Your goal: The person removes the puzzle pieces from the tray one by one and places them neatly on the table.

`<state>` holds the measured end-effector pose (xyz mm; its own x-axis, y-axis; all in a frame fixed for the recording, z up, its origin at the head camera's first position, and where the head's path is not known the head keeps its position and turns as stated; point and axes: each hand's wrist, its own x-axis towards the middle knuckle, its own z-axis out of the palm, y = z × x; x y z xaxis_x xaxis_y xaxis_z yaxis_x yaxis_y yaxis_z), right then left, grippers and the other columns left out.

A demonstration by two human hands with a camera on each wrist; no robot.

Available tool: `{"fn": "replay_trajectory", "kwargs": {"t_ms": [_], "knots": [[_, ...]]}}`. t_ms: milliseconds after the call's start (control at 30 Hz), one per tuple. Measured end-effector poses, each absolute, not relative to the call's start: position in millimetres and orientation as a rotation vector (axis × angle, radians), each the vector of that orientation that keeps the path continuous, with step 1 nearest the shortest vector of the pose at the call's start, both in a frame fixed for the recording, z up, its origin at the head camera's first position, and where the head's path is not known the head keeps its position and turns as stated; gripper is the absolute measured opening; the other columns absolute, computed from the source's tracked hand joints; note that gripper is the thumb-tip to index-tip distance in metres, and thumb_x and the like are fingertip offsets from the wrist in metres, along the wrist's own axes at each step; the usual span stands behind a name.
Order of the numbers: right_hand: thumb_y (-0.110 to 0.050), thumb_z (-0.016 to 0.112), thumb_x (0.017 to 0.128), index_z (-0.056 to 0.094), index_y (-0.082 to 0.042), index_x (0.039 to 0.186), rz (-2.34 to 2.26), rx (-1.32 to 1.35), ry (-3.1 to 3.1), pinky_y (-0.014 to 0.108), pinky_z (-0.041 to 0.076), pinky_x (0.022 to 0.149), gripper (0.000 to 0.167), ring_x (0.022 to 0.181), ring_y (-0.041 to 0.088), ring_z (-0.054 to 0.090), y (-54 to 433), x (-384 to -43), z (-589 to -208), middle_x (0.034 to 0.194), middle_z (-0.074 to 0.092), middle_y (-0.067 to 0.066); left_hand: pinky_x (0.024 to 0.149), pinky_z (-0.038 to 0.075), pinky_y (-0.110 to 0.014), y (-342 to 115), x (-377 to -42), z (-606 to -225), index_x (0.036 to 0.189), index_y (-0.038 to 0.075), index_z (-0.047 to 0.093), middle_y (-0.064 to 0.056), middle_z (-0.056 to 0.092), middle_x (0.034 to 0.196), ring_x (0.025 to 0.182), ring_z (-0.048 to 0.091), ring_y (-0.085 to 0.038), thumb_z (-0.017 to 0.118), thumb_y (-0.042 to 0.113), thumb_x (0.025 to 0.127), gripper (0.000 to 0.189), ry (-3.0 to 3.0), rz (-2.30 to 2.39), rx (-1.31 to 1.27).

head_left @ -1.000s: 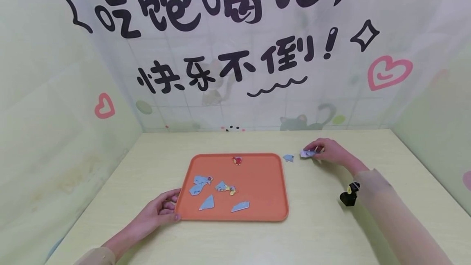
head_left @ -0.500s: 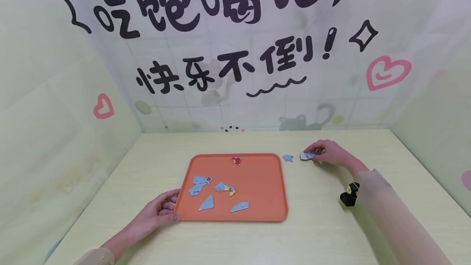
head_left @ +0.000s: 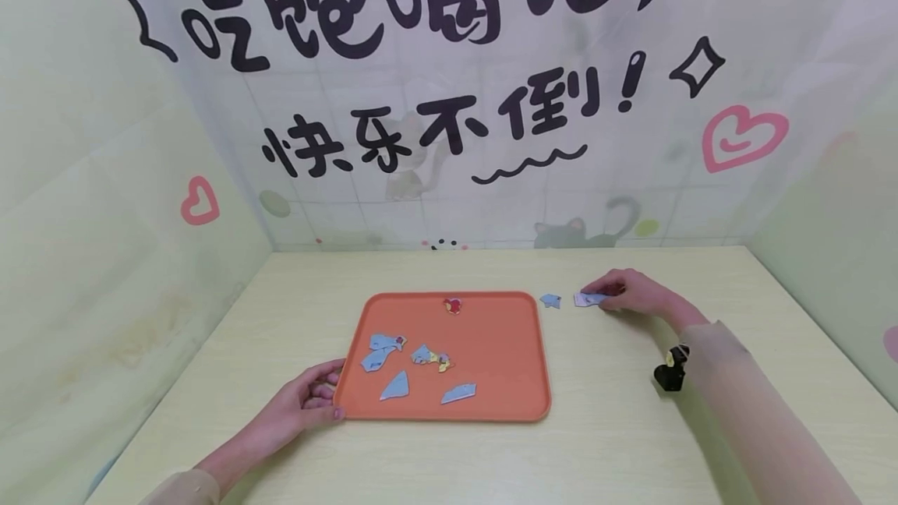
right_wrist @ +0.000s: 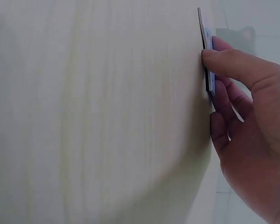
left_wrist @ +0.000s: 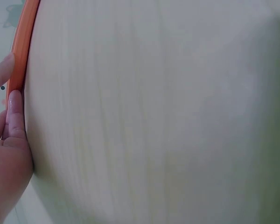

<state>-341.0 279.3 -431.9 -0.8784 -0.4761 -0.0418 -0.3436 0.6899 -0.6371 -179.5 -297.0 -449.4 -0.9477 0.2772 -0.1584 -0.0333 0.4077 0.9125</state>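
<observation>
My left hand (head_left: 306,400) holds the left rim of an orange tray (head_left: 501,357). Its thumb and fingers meet the rim near the front left corner, as the left wrist view also shows. Beyond the tray's far right corner, my right hand (head_left: 634,292) pinches a flat, pale blue puzzle piece (head_left: 585,300) between thumb and fingers, low over the table. Seen edge-on in the right wrist view, the piece (right_wrist: 205,28) looks thin and possibly layered. Another small blue piece (head_left: 550,301) lies between that hand and the tray.
Several blue pieces lie in the tray, among them a triangular one (head_left: 395,386) and a long one (head_left: 459,393). A red piece (head_left: 452,305) sits by its far rim. A black device (head_left: 671,370) is at the right wrist. A printed curtain (head_left: 449,201) stands behind the table.
My right hand has lowered slightly, and the piece in it lies flatter and nearer to me. The left hand and tray stay where they were.
</observation>
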Motion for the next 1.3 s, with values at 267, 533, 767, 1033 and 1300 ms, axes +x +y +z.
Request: {"fn": "replay_trajectory", "kwargs": {"t_ms": [267, 533, 767, 1033, 1300], "knots": [[-0.009, 0.067, 0.092, 0.066, -0.004, 0.126, -0.971, -0.712, 2.675, 0.034, 0.042, 0.09, 0.035, 0.108, 0.027, 0.053, 279.1, -337.9, -429.9, 0.123, 0.063, 0.019, 0.084, 0.05, -0.016, -296.8, -179.2, -450.5, 0.152, 0.001, 0.032, -0.019, 0.043, 0.132, 0.1, 0.053, -0.007, 0.077, 0.017, 0.085, 0.081, 2.38, 1.566, 0.227], [-0.009, 0.065, 0.093, 0.067, -0.005, 0.126, -0.964, -0.695, 2.685, 0.03, 0.041, 0.086, 0.034, 0.105, 0.026, 0.051, 277.2, -335.7, -428.8, 0.124, 0.061, 0.019, 0.084, 0.05, -0.016, -296.9, -180.2, -450.7, 0.151, 0.002, 0.033, -0.018, 0.045, 0.131, 0.1, 0.052, -0.008, 0.077, 0.018, 0.085, 0.081, 2.399, 1.555, 0.224], [-0.009, 0.064, 0.093, 0.067, -0.006, 0.126, -0.962, -0.713, 2.69, 0.03, 0.041, 0.087, 0.034, 0.106, 0.027, 0.051, 278.4, -335.4, -431.0, 0.124, 0.061, 0.019, 0.084, 0.05, -0.016, -296.9, -180.0, -451.5, 0.151, 0.003, 0.033, -0.018, 0.045, 0.132, 0.1, 0.053, -0.007, 0.077, 0.019, 0.085, 0.081, 2.403, 1.545, 0.208], [-0.008, 0.065, 0.092, 0.067, -0.006, 0.126, -0.957, -0.723, 2.699, 0.033, 0.042, 0.09, 0.034, 0.106, 0.026, 0.052, 279.8, -337.2, -432.9, 0.123, 0.061, 0.018, 0.084, 0.05, -0.016, -295.7, -177.9, -450.6, 0.151, 0.004, 0.034, -0.018, 0.045, 0.132, 0.1, 0.053, -0.008, 0.077, 0.019, 0.085, 0.081, 2.415, 1.529, 0.185], [-0.009, 0.066, 0.092, 0.067, -0.006, 0.126, -0.963, -0.745, 2.696, 0.032, 0.042, 0.09, 0.034, 0.105, 0.024, 0.053, 279.2, -335.5, -430.8, 0.122, 0.062, 0.017, 0.085, 0.05, -0.016, -295.8, -178.4, -450.1, 0.151, 0.003, 0.034, -0.018, 0.045, 0.132, 0.1, 0.053, -0.008, 0.077, 0.02, 0.086, 0.08, 2.418, 1.524, 0.188]]}}
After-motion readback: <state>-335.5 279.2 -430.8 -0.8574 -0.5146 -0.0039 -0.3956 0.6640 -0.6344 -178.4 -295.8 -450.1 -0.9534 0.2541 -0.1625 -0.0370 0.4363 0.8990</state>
